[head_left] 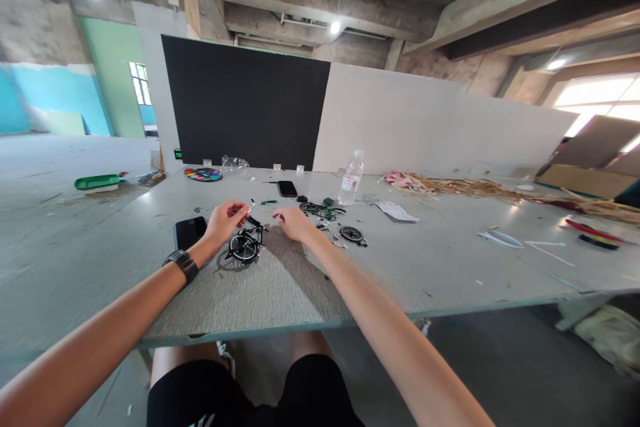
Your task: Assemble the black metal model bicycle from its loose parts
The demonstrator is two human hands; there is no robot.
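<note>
My left hand [229, 220] has its thumb and fingers pinched at the top of a partly built black miniature bicycle [244, 247], whose spoked wheel rests close to the table. By these fingertips a small dark and white piece sticks up. To the right, my right hand [291, 221] is apart from the bicycle, its fingers curled together; whatever they hold, if anything, is too small to make out. Beyond this hand lie green and black bicycle parts [320, 209]. A loose spoked wheel [351, 234] lies farther right, with small metal bits nearby.
A dark phone [187, 232] lies by my left wrist, and another phone [287, 188] farther back. A water bottle [351, 179] stands near a paper sheet [396, 211]. A colourful round palette [203, 175] sits before the black panel [245, 103]. Wood strips [455, 189] cover the back right.
</note>
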